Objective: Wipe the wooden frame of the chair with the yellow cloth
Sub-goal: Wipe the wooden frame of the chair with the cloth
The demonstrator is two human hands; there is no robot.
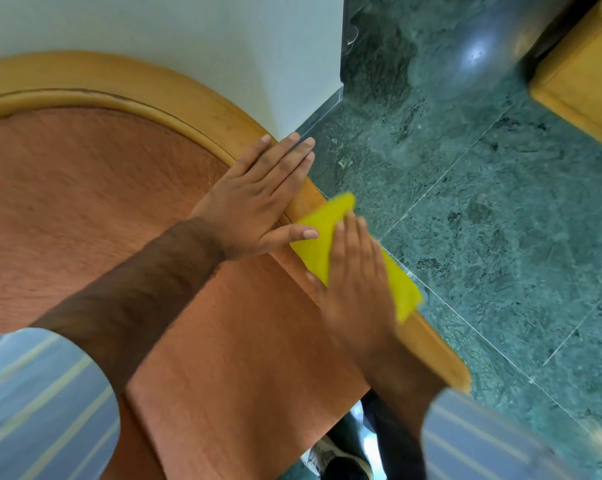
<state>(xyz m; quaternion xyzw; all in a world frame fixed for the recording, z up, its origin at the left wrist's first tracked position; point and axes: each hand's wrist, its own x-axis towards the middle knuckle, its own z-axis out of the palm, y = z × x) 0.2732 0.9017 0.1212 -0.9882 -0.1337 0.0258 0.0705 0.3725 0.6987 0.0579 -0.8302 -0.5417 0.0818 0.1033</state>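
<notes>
The chair's light wooden frame (174, 95) curves around its orange upholstered seat and back (84, 188), running down toward the lower right. My left hand (258, 199) lies flat, fingers together, on the frame's upper curve and the fabric beside it. Just below it, the yellow cloth (322, 233) is draped over the wooden rail. My right hand (356, 282) presses flat on top of the cloth; this hand is motion-blurred. The cloth's lower end sticks out past my fingers over the rail's outer edge.
A white wall (195, 32) stands behind the chair, ending at a corner. Green marble floor (483, 220) spreads to the right. A wooden furniture piece (583, 84) stands at the upper right. My shoe (334, 459) shows under the chair at the bottom.
</notes>
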